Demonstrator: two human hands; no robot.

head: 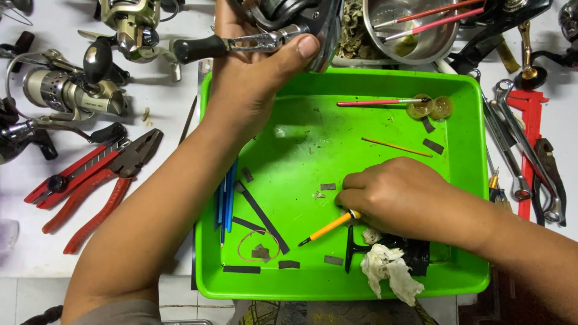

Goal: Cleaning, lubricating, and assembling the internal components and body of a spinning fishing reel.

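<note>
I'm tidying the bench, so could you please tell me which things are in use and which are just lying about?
In use:
- fishing reel, gripped by the left hand
- orange brush, held by the right hand
- green tray

Lying about:
- red pliers
- wrenches
- spare reel
- steel bowl
- white rag

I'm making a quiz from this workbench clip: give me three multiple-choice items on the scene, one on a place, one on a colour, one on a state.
1. Where does the white rag lie?
A. in the green tray
B. in the steel bowl
C. on the pliers

2. What colour are the pliers' handles?
A. blue
B. red
C. yellow

3. What is the left hand doing?
A. resting flat
B. gripping a fishing reel
C. holding the rag

Answers:
1 A, it lies in the tray's near right corner.
2 B, both handles are red.
3 B, its fingers wrap the reel above the tray.
</note>
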